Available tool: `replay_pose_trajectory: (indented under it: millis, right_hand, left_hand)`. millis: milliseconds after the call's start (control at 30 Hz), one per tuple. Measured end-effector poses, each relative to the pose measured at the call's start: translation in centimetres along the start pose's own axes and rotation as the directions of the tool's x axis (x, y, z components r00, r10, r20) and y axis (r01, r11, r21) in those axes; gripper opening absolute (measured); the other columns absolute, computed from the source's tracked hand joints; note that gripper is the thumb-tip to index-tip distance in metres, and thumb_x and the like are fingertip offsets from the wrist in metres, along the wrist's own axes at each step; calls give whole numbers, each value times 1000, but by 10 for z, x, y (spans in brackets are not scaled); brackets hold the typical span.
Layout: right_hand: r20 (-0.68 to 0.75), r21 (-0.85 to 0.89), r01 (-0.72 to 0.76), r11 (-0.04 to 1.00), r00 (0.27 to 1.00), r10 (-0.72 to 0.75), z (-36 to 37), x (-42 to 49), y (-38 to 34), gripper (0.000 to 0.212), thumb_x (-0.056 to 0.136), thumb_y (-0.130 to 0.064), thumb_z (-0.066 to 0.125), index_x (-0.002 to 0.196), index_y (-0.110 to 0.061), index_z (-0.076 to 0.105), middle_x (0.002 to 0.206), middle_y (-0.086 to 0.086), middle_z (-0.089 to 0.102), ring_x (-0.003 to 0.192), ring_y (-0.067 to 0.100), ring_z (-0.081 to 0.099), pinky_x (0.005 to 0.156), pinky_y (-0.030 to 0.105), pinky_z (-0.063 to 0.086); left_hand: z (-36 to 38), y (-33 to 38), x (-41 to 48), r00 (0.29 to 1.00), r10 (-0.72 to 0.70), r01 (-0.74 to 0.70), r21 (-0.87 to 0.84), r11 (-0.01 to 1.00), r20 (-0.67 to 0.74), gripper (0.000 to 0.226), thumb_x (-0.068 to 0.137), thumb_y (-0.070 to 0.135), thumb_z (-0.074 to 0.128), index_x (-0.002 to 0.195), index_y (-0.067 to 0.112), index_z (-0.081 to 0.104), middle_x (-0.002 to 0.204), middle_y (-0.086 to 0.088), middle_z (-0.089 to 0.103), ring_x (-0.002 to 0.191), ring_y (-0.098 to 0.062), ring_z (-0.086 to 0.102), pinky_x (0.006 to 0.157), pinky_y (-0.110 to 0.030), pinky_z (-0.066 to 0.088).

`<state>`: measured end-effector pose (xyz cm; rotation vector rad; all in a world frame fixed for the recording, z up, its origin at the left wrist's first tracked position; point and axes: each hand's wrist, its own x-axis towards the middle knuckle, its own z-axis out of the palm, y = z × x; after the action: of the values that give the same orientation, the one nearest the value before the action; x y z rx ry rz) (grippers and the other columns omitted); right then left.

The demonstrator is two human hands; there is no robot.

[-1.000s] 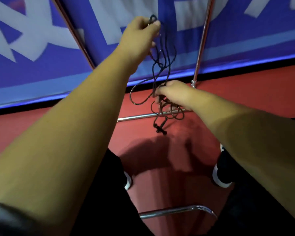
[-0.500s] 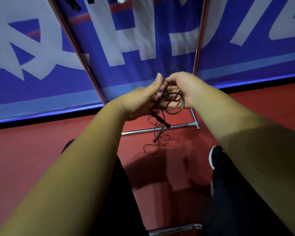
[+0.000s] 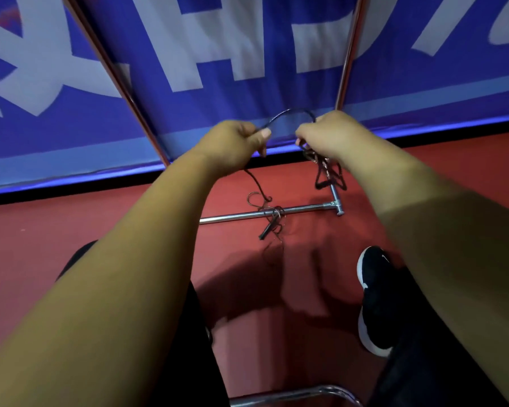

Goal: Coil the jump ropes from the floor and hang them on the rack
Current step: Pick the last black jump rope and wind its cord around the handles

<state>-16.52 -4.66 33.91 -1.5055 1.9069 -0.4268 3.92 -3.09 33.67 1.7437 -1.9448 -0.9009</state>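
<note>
A blue banner with pale lettering stood behind the rack, whose two slanted poles rose in front of it and whose chrome base bar lay across the red floor. A black shoe rested on the floor at the right, and both forearms filled most of the foreground, hiding the ground beneath them. The left hand was closed in a fist around the rope, which arched between the hands against the banner. The right hand was also closed, gripping the rope with a small bunch of loops hanging below it, near the bar's end joint. From the left hand the rope trailed down to a tangle lying over the bar; what looked like a handle lay on the floor there, though blur made that uncertain. Both arms reached forward, hands level and slightly apart.
</note>
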Motion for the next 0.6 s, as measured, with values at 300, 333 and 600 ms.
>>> replay_pose_trajectory:
  millis: [300, 333, 600]
  right_hand:
    - [234, 279, -60, 958, 972, -7, 7, -4, 0, 53, 110, -56, 40, 111, -17, 76, 87, 8, 82, 69, 27, 79, 61, 35, 62]
    - [241, 333, -83, 939, 970, 0, 8, -7, -3, 54, 110, -54, 40, 114, -13, 74, 86, 12, 81, 66, 29, 78, 59, 37, 63]
    - [236, 656, -225, 720, 968, 87, 14, -16, -14, 42, 115, -38, 42, 106, -5, 65, 98, 17, 78, 74, 28, 77, 46, 28, 57]
  left_hand:
    - [-7, -2, 10, 955, 35, -50, -43, 998, -293, 26, 102, 44, 59, 97, 25, 75, 69, 9, 56, 65, -10, 53, 69, -30, 44]
    - [-5, -5, 10, 960, 33, -23, 38, 999, -278, 19, 101, 43, 59, 101, 29, 73, 83, 7, 62, 78, -13, 59, 76, -31, 46]
    - [19, 15, -14, 871, -196, 373, -347, 861, 450, 25, 96, 2, 42, 111, 6, 62, 112, -15, 77, 102, -30, 77, 87, -41, 50]
